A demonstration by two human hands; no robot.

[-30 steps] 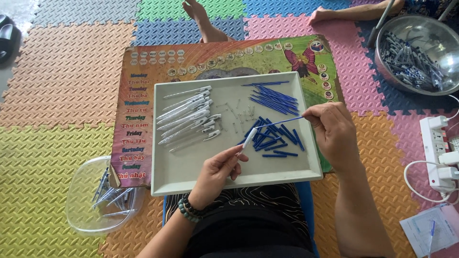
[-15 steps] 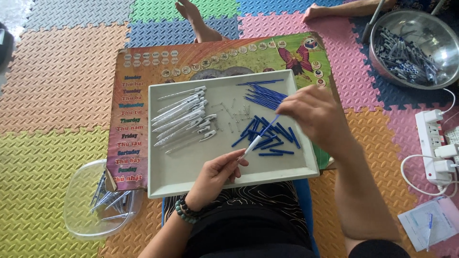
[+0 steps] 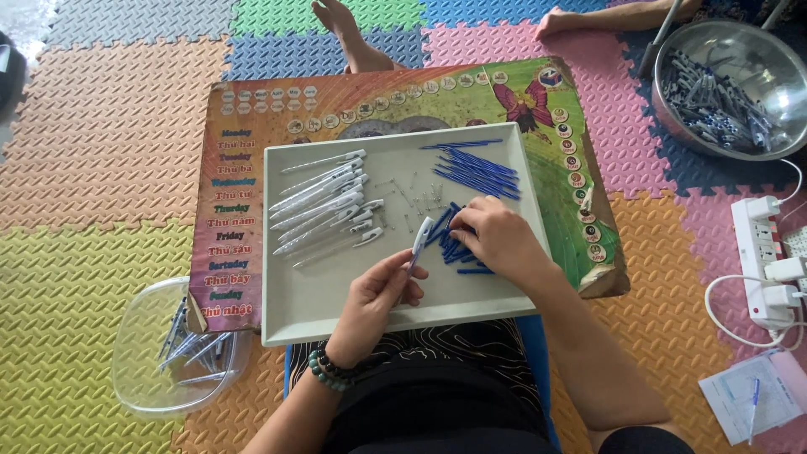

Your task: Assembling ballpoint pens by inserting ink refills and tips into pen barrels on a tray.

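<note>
Left hand [image 3: 380, 294] is pinching a white pen barrel [image 3: 419, 240] by its lower end, tip angled up over the middle of the grey tray [image 3: 336, 294]. Right hand [image 3: 496, 238] is lying palm down on the nearer heap of blue refills [image 3: 452, 244], fingers curled into them; whether it is gripping one cannot be told, as the fingertips are hidden.

Further along the tray: a second, tidier bunch of blue refills [image 3: 475, 168] is sitting toward the far right corner. A row of white pens [image 3: 324, 210], lying roughly parallel, is filling the left half. Small metal springs [image 3: 412, 197] are scattered loosely between pens and refills.

The tray is resting on a low surface, a colourful printed board [image 3: 538, 109] with a butterfly picture, set over the person's lap.

Outward on the foam-mat floor [image 3: 92, 126]: a clear plastic container [image 3: 147, 370] at the left is holding a few pens. A steel bowl [image 3: 756, 50] at upper right is holding a dense pile of dark parts. A white power strip [image 3: 761, 261] with plugs is lying at the right, paper sheets [image 3: 752, 403] below it.

Progress, judged from the layout: a dozen or so pens are laid out and a handful binned, but both refill heaps and the bowl look well stocked, so much appears left.
</note>
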